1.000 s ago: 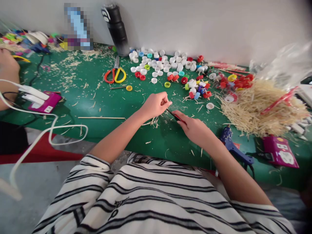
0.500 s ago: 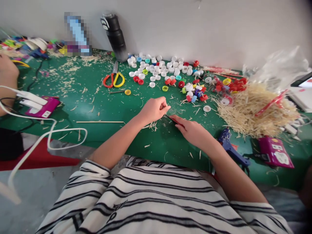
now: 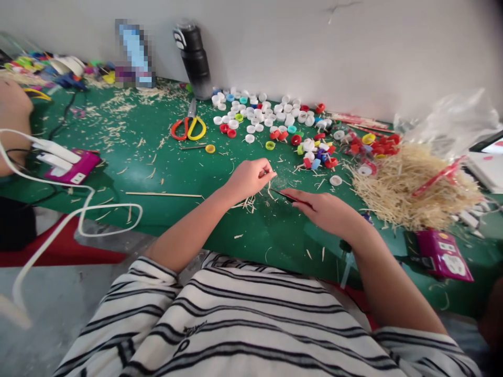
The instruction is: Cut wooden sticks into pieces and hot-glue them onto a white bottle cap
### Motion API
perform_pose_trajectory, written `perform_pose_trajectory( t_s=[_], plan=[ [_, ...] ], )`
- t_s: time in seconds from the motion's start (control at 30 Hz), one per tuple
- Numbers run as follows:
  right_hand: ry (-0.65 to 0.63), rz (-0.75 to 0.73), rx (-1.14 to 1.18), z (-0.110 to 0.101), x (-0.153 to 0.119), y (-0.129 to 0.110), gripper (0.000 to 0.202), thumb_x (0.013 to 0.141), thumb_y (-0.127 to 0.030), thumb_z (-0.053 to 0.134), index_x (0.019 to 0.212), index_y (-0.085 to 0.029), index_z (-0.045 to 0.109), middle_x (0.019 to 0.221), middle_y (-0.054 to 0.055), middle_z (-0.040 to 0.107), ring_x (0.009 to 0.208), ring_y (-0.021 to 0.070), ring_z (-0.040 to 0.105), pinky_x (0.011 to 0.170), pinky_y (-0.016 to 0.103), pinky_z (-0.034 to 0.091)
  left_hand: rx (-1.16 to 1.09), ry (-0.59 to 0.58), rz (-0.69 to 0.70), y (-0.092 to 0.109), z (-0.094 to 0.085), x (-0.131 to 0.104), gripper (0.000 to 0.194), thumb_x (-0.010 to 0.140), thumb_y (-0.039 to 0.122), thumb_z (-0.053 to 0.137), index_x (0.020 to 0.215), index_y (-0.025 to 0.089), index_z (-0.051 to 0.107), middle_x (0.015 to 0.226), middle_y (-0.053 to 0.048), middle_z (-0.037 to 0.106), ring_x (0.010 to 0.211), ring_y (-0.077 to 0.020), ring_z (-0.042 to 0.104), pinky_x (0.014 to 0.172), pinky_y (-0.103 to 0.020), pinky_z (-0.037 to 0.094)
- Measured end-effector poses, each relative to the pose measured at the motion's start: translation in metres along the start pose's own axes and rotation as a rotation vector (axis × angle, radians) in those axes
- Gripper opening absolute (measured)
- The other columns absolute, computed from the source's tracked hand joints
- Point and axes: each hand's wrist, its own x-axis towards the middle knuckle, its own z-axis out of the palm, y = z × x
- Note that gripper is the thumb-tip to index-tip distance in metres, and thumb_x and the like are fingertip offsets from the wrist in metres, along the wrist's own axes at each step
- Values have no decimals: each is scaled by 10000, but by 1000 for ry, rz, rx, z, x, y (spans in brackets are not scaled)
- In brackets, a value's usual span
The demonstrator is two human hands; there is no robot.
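left hand (image 3: 251,178) pinching thin wooden stick (image 3: 270,183) above green surface (image 3: 286,238); right hand (image 3: 330,210) closed round knife (image 3: 286,197), blade tip beside stick; shallow strokes, edge angled clear of left hand, probably safest.

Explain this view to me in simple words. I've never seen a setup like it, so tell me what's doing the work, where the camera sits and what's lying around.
There is no machine here: a person in a striped shirt works with two bare hands. The view comes from a camera worn on their head, looking forward and down. The right hand holds a dark, knife-like tool; the left hand pinches a thin pale piece, too small to make out well. On the green table are pale shavings, colourful caps, scissors, a dark bottle and, to the right, a heap of pale strands. Part of another person's arm shows at the left edge.
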Motion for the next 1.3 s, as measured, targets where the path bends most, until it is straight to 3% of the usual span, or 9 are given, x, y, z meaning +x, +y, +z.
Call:
perform_pose_trajectory(
  t_s=[0.23,0.5,0.7,0.93,1.13,1.3],
  plan=[
    [53,-4,-72,2,11,1,477,1069,-403,337,1532,-449,440,1236,-33,750,809,210,738,682,317,524,82,-19,12,-2,-1,-1,178,976,342,508,936,210,619,539,41,505,444,-99,383,510,-292,249],
    [62,-2,28,13,19,3,478,1057,-403,379,1529,-433,452,1256,-19,742,843,221,738,745,338,541,87,-14,66,-1,1,-2,294,1024,357,400,884,197,603,584,11,541,493,-115,446,532,-291,266],
    [83,-87,113,23,25,6,479,1058,-391,388,1534,-403,450,1330,0,700,1038,235,713,866,360,546,111,-61,127,1,-2,-4,291,1039,360,364,891,204,560,619,2,551,528,-126,480,555,-295,269],
    [255,-152,-51,29,25,3,444,1066,-367,372,1472,-338,551,1115,67,684,870,190,673,716,286,508,150,-32,129,3,-5,-3,295,1033,362,372,807,217,494,548,35,407,477,-124,382,525,-308,216],
    [211,-117,-206,30,23,0,484,1078,-369,327,1547,-389,444,1018,52,669,747,168,618,592,243,405,159,-31,127,-2,-2,-1,312,1027,355,384,771,215,494,551,27,430,488,-123,385,529,-307,226],
    [166,-76,-204,29,23,-7,497,1079,-369,316,1568,-383,409,1080,66,680,797,186,644,594,254,404,170,-28,105,-2,-9,0,323,1016,349,403,743,211,506,558,15,465,496,-122,393,531,-303,232]
  ],
)
